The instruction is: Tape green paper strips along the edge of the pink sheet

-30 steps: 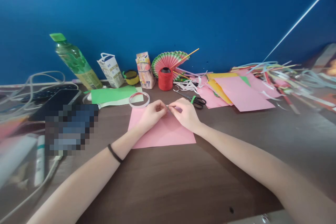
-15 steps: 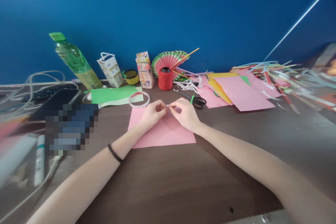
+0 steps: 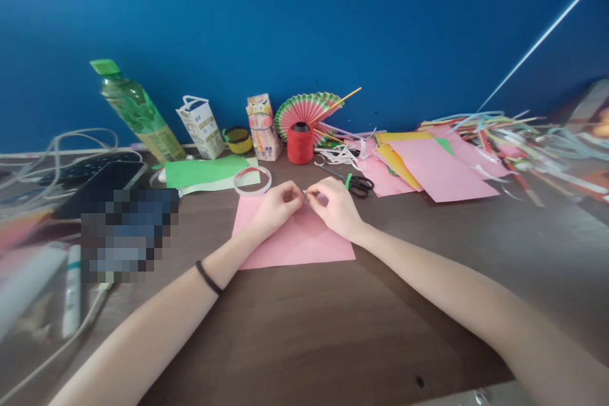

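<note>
A pink sheet of paper [image 3: 295, 244] lies flat on the brown table [image 3: 333, 330] in front of me. My left hand [image 3: 276, 206] and my right hand [image 3: 335, 203] rest on its far edge, fingertips meeting in a pinch over something small that I cannot make out. A black band circles my left wrist. A roll of tape [image 3: 252, 180] lies just beyond my left hand. Black scissors [image 3: 356, 183] lie just beyond my right hand.
Along the blue wall stand a green bottle [image 3: 137, 114], two small cartons [image 3: 202, 127], a red thread spool [image 3: 299, 143] and a paper fan [image 3: 307, 108]. Green paper [image 3: 204, 171] lies at left, pink and yellow sheets [image 3: 428, 168] and paper strips [image 3: 514, 133] at right. Cables and a laptop crowd the left edge.
</note>
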`<state>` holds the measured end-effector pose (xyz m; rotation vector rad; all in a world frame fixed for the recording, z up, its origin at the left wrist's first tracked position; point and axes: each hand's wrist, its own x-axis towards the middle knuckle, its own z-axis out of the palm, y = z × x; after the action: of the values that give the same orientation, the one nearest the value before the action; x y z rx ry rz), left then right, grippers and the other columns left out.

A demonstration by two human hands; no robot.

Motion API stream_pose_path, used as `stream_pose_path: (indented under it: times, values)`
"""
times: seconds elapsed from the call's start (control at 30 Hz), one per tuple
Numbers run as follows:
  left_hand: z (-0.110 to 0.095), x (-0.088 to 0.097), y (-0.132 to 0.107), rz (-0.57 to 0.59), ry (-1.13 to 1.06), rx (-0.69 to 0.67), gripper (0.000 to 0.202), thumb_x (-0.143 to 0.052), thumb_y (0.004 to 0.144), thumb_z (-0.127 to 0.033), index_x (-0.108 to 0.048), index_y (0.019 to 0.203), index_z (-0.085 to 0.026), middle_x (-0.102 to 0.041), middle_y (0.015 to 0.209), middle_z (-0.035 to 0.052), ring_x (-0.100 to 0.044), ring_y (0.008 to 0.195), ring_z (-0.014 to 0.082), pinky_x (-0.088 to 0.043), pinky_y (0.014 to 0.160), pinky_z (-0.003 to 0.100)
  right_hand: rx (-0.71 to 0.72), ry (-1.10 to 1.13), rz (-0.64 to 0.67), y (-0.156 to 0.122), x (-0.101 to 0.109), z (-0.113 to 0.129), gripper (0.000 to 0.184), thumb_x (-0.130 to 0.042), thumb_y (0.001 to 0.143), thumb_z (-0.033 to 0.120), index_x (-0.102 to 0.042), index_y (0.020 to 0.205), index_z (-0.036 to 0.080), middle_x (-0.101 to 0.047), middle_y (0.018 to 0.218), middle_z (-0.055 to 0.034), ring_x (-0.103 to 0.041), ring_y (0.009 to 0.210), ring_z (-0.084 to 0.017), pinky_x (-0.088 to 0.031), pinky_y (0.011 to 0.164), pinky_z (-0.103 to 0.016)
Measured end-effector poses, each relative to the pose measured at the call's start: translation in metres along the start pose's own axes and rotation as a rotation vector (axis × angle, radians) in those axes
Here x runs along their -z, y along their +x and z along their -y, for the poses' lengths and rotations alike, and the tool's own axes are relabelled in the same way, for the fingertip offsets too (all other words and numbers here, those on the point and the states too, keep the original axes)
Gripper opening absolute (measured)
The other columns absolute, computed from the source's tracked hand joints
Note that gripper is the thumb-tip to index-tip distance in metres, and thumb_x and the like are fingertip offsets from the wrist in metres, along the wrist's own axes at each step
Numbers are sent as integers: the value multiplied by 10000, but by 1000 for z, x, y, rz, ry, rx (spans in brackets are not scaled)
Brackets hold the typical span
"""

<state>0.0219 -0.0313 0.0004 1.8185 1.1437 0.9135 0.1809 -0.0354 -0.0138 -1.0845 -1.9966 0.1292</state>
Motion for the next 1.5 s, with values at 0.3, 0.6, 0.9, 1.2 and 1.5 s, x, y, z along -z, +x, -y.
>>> stream_pose_path:
  times: [0.3,0.6,0.9,1.2,1.5]
  values:
    - [1,0,1,-3,-16,-3,40,-480,712,-189,-500,682,-175,-529,610,-35,-511,585,112,-391,559,229,-5,-47,-35,-1,-3,-1,73,-513,792,166,-568,753,194,-619,736,-32,-529,762,-188,-367,707,-321]
    - [-1,1,1,-2,-18,6,40,-474,711,-184,-497,679,-175,-532,606,-35,-514,577,112,-389,554,231,-33,-49,-28,-2,-2,1,82,-497,799,162,-555,750,193,-610,728,-27,-518,751,-184,-366,715,-317]
    - [2,0,1,-26,-49,21,18,-478,693,-174,-491,680,-175,-539,604,-38,-526,579,117,-403,574,239,-83,54,-45,1,3,4,115,-471,811,171,-557,739,198,-614,743,-23,-528,745,-177,-381,724,-310]
    - [1,0,0,-32,16,2,44,-482,703,-180,-513,673,-169,-536,611,-35,-504,577,108,-385,563,226,-21,-25,-7,0,0,2,77,-515,795,187,-589,775,199,-638,751,-32,-534,757,-192,-379,716,-328]
    - [1,0,0,-27,48,-7,30,-480,680,-172,-494,654,-175,-531,603,-40,-488,575,107,-365,546,224,-47,-17,-12,0,-2,1,82,-500,778,158,-552,725,193,-612,696,-30,-527,705,-184,-386,686,-322]
